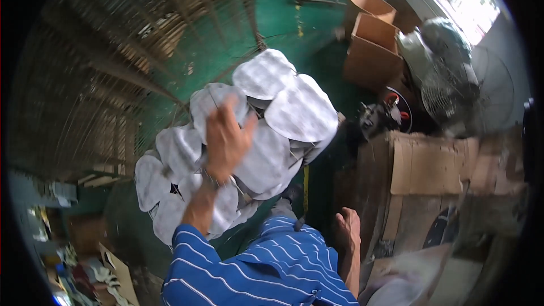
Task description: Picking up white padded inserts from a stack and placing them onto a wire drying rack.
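Observation:
A pile of flat, rounded, grey-white fabric-like pieces (301,107) lies in front of me in several overlapping stacks; what they are exactly does not show. Above the middle of the pile is my left hand (229,139), slightly blurred, fingers spread and holding nothing. It covers part of the stacks, and whether it touches them I cannot tell. My right hand (348,228) hangs low beside my body, near the cardboard-topped table. Its fingers are loosely bent and a little apart, with nothing seen in them.
Wire-sided racks (119,73) stand at the left. Open cardboard boxes (374,45) and a large floor fan (445,88) are at the far right. A table covered with cardboard (433,164) stands close on my right. Mixed items (90,275) lie at the lower left.

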`<state>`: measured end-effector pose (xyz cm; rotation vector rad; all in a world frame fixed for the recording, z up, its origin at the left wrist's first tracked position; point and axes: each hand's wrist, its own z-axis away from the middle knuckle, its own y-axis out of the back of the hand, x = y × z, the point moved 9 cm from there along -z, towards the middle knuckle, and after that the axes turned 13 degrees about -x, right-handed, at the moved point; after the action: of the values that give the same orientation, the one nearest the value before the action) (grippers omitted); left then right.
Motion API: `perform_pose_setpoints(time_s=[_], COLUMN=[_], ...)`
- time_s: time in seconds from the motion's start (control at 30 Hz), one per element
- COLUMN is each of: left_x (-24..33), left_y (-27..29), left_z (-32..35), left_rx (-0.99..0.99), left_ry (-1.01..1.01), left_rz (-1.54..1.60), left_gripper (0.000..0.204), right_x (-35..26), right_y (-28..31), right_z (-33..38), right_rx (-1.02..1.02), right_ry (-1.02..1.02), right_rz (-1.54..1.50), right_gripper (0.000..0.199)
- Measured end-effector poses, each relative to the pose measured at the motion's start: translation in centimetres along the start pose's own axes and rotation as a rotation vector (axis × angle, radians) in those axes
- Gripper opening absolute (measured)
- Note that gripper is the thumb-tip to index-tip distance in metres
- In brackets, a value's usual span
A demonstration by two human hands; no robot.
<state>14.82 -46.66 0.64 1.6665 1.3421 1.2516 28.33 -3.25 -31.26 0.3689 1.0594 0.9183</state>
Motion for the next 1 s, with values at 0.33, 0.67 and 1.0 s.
perform_pose_setpoints(time_s=[0.33,0.67,1.0], left_x=[0.7,10.2,23.3], left_y=[-34.5,-36.6,-35.5], left_z=[17.3,11.7,18.7], left_rx=[-0.905,-1.067,-1.356], left_ry=[-0.118,-0.645,-0.834], left_rz=[0.021,0.362,0.37], left_gripper=[0.055,0.047,0.04], right_x=[4.1,9.4,20.2], right_y=[-0.4,-2.9,-1.6], right_z=[2.9,9.1,26.2], right_rx=[0.025,0.409,0.921], right_ry=[-0.205,-0.503,-0.821], right_rz=[-0.104,-0.29,-0.452], right_gripper=[0.052,0.044,0.029])
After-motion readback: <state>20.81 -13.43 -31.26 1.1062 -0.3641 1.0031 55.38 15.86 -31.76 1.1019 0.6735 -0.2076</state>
